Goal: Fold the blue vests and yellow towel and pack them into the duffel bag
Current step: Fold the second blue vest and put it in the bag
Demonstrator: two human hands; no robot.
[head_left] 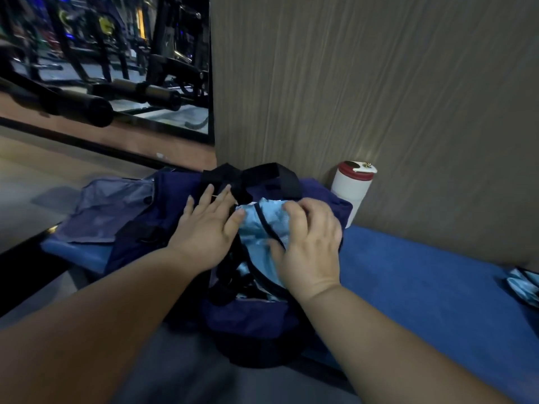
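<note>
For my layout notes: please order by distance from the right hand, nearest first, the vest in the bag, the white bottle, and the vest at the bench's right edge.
1. The vest in the bag: directly under the right hand.
2. The white bottle: behind the hand, by the wall.
3. The vest at the right edge: far right.

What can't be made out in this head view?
- Inside of the bag: hidden by the vest and the right hand on top; what lies beneath is unknown.
- Yellow towel: nowhere in view; in the bag or out of frame, cannot tell.
- Light blue cloth at the right: cut off by the frame edge; possibly a second vest.
- Grey-blue fabric left of the left hand: dim, blurred; bag flap or garment, cannot tell.
</note>
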